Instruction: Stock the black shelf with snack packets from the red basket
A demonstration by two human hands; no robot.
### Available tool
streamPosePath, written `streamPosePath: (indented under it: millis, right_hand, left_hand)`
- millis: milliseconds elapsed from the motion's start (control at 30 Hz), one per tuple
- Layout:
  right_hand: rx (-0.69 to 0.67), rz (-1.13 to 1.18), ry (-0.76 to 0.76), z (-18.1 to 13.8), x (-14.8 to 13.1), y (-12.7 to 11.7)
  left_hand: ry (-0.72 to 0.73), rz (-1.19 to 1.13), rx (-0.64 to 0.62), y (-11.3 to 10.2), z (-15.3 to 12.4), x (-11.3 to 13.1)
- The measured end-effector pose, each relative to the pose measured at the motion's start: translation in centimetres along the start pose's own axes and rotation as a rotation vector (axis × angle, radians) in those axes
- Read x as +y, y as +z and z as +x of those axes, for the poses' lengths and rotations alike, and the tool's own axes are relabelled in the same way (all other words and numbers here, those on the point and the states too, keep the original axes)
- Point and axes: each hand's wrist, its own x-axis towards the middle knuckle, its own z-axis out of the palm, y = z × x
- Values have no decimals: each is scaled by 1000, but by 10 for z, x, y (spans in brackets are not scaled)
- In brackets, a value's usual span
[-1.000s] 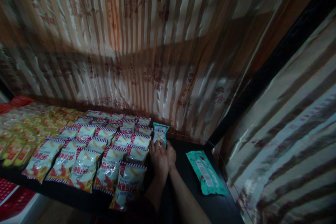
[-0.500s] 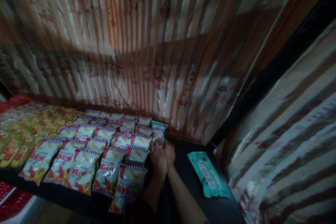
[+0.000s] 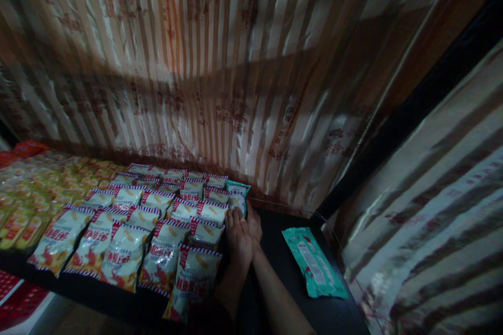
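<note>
A small teal snack packet (image 3: 238, 193) stands at the back of a black shelf (image 3: 283, 272), right beside the rows of red, white and blue snack packets (image 3: 165, 230). Both of my hands are pressed together on its lower part. My left hand (image 3: 236, 235) lies on the side of the striped packets, fingers closed on the teal packet. My right hand (image 3: 255, 225) grips it from the right. A second, longer teal packet (image 3: 314, 263) lies flat on the shelf to the right, apart from my hands.
Yellow and orange packets (image 3: 35, 193) fill the shelf's left part. A striped glossy wrap (image 3: 220, 78) covers the back wall and the right side (image 3: 432, 209). A red crate (image 3: 15, 298) shows below at the lower left.
My hands have moved the small teal packet a little back and to the left, closer against the striped packets. The long teal packet has not moved.
</note>
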Motion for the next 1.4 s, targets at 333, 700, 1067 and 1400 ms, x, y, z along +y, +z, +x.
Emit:
streamPosePath:
  millis: [333, 700, 1067, 1400]
  right_hand:
    - [-43, 101, -38, -5, 17, 1]
    - [20, 68, -75, -55, 31, -9]
    - [-9, 219, -157, -143, 53, -44]
    - [35, 187, -156, -243, 30, -68]
  left_hand:
    - [51, 60, 2, -7, -6, 4]
    - [21, 132, -133, -32, -54, 9]
    - [197, 127, -311, -73, -134, 10]
    - [529, 73, -408, -135, -196, -10]
